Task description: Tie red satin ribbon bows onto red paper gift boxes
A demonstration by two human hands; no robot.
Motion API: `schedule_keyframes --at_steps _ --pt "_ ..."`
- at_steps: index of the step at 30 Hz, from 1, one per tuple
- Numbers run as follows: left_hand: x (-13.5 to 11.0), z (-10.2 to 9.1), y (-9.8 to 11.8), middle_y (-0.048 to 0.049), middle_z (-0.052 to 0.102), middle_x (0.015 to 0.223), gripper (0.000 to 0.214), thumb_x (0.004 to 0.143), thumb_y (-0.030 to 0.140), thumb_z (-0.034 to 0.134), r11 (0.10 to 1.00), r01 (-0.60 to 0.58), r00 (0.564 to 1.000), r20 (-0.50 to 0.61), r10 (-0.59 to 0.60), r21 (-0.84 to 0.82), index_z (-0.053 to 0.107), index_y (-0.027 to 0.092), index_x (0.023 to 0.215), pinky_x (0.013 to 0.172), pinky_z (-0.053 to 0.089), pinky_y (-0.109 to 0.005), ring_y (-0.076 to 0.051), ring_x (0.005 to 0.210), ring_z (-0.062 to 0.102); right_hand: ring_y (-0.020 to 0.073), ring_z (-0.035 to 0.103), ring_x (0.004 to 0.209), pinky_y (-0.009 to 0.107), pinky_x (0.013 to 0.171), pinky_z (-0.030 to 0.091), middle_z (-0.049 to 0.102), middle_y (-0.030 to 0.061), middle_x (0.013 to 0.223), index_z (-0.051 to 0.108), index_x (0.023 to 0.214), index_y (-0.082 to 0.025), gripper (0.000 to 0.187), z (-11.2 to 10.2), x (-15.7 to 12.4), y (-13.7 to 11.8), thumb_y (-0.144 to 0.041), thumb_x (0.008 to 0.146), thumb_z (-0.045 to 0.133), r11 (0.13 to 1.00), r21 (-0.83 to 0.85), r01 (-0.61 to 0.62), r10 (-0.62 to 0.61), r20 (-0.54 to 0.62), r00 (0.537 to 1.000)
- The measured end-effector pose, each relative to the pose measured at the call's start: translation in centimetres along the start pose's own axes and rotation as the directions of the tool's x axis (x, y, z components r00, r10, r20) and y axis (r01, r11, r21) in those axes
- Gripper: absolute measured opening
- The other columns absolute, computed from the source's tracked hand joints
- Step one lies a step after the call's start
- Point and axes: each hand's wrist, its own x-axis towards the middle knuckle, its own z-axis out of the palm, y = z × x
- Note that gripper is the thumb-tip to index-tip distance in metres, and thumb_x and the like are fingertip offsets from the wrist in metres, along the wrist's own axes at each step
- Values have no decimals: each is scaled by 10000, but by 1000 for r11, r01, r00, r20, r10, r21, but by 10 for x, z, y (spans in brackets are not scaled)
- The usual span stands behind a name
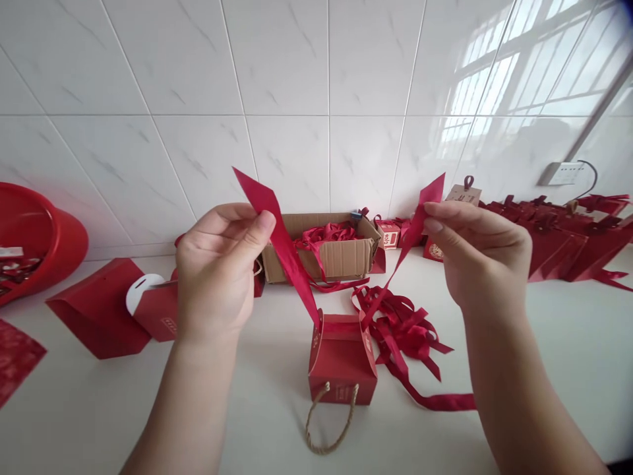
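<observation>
White desk (568, 343) against a tiled wall. Red basin (44, 231), far left, holds small items, too small to tell. Cardboard box (346, 257), far centre, is open and holds tangled red ribbons (326, 234). Gift box (341, 363), near centre, stands upright with its top closed. One ribbon (291, 264) passes through its top. Left hand (217, 264) pinches the left end and right hand (475, 251) pinches the right end, both raised.

Risk, judged: an uneven pull could tip the light gift box or draw the ribbon out. The loose ribbon heap (405, 323) just to the right could snag.

One left hand (217, 264), one right hand (477, 254), one ribbon (293, 264), one little red box (342, 359) at 6 o'clock, one cardboard box (346, 260) at 12.
</observation>
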Motion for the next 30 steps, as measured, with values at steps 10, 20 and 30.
schedule_keyframes --at_steps 10,20,30 --pt "-2 1 3 11 709 736 134 661 146 799 998 -67 997 -38 67 1 712 188 755 696 527 -286 -121 696 639 225 685 928 460 877 561 732 -43 931 738 907 -365 231 -2 3 3 -165 794 708 998 44 -51 53 -44 998" --pt "-4 7 3 42 642 641 202 614 85 794 992 -110 979 -165 118 54 640 184 698 688 519 -212 -73 626 603 206 696 906 412 847 581 736 -41 921 741 922 -357 246 0 4 5 -150 802 683 998 56 -16 19 -50 999" --pt "1 3 -2 41 627 628 221 588 109 787 970 -181 949 -232 215 160 608 176 697 645 550 -317 -128 604 615 166 700 871 358 825 589 740 -30 892 730 991 -334 235 -1 4 14 -185 817 677 989 112 -94 97 -22 995"
